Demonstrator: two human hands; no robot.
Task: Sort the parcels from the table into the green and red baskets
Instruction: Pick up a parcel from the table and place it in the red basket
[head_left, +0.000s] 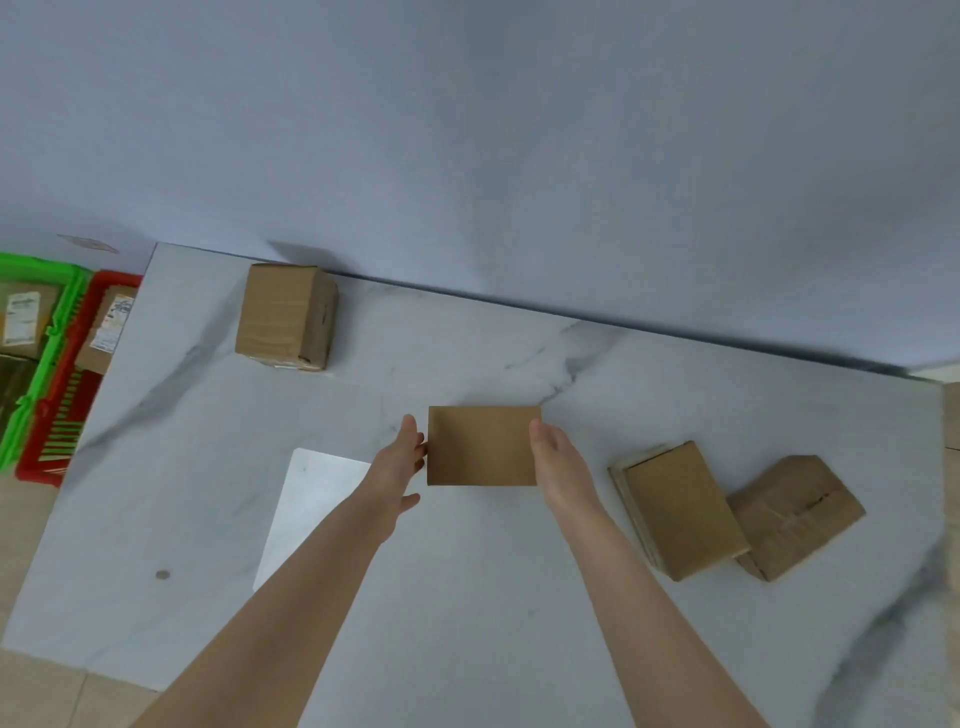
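2 hands, left (397, 467) and right (558, 467), touch the flat parcel's (483, 447) side edges.

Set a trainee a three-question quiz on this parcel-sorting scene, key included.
1. True or false: the red basket stands between the green basket and the table.
2. The left hand and right hand flank the flat parcel. Their fingers are: A curled into fists; B straight against its edges; C clear of it.
3. Fill in: the white sheet is partly hidden by the ___ forearm.
Key: 1 true; 2 B; 3 left.
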